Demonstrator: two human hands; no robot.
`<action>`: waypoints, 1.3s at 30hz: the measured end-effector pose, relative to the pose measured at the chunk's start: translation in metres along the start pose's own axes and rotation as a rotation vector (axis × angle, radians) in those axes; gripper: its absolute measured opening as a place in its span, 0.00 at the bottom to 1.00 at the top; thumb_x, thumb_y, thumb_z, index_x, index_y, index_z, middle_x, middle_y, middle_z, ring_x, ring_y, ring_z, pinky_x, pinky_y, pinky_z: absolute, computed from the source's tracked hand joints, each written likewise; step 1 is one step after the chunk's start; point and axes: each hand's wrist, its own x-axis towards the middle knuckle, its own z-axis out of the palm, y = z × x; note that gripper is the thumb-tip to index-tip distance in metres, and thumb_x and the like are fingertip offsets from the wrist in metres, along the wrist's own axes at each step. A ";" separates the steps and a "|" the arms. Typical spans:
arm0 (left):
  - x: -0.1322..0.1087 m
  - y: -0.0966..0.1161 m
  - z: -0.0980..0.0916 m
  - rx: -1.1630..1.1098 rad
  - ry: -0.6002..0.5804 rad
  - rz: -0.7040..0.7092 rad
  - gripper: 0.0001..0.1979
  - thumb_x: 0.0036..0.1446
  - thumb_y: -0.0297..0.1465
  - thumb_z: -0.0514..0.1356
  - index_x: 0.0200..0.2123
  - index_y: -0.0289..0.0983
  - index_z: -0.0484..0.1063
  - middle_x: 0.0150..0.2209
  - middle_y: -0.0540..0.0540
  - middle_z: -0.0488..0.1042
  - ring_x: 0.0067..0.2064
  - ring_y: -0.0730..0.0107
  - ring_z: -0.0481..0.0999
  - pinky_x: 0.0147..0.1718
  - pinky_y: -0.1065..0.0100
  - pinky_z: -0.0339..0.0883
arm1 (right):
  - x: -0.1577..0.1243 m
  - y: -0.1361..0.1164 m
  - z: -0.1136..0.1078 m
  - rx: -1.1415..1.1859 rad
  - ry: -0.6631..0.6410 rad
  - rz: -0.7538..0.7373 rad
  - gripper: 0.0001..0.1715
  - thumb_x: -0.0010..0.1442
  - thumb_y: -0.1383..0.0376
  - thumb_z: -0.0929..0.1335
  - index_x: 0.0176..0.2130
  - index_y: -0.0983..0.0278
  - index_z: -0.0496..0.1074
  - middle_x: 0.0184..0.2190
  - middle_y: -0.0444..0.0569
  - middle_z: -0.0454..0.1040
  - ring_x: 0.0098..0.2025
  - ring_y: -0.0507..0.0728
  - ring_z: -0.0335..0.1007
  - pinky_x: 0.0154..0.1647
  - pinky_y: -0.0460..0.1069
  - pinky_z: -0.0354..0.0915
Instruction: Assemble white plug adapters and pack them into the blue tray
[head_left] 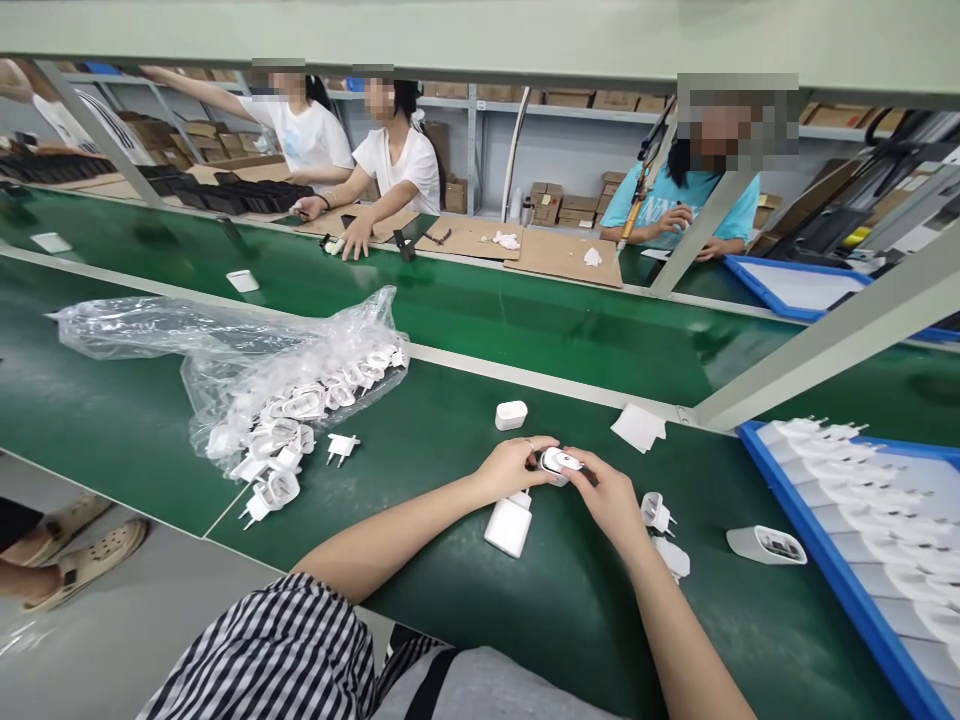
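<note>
Green bench (442, 400); clear bag (292, 350), left; pronged plug (343, 446) nearby; white adapter (509, 525), centre; paper (639, 427); blue-rimmed tray (825, 560), right

Checked sleeve (277, 650), grey front (510, 690), black strap (431, 685)

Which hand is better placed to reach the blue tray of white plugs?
Probably the right hand: it is nearer the blue tray. The left hand is farther away; both hold the small white piece.

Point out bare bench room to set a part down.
Green bench looks bare between the lone plug and left hand, and between right forearm and blue tray, this side of the white housing. Crowded: beside the left hand, a white charger; beside the right hand, loose plug pieces; at the plastic bag, heaped plugs.
</note>
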 end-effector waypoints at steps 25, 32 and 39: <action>-0.005 0.000 0.004 -0.038 0.002 -0.071 0.19 0.41 0.33 0.57 0.40 0.35 0.64 0.32 0.50 0.70 0.26 0.77 0.66 0.27 0.75 0.59 | -0.003 -0.013 -0.015 0.089 0.123 0.106 0.13 0.42 0.57 0.63 0.30 0.61 0.63 0.22 0.44 0.70 0.23 0.53 0.65 0.25 0.47 0.61; -0.007 0.001 0.004 -0.025 0.003 -0.110 0.22 0.41 0.34 0.58 0.42 0.36 0.63 0.26 0.52 0.69 0.26 0.75 0.67 0.27 0.74 0.59 | -0.004 -0.019 -0.021 -0.178 0.085 -0.045 0.11 0.48 0.58 0.59 0.22 0.61 0.64 0.15 0.42 0.66 0.17 0.50 0.60 0.23 0.46 0.58; -0.007 0.000 0.004 0.012 0.000 -0.114 0.21 0.40 0.35 0.58 0.41 0.37 0.64 0.23 0.53 0.67 0.24 0.76 0.65 0.25 0.75 0.58 | 0.019 0.011 -0.017 -0.272 0.129 0.077 0.19 0.48 0.61 0.59 0.40 0.65 0.64 0.37 0.54 0.66 0.29 0.55 0.66 0.32 0.53 0.62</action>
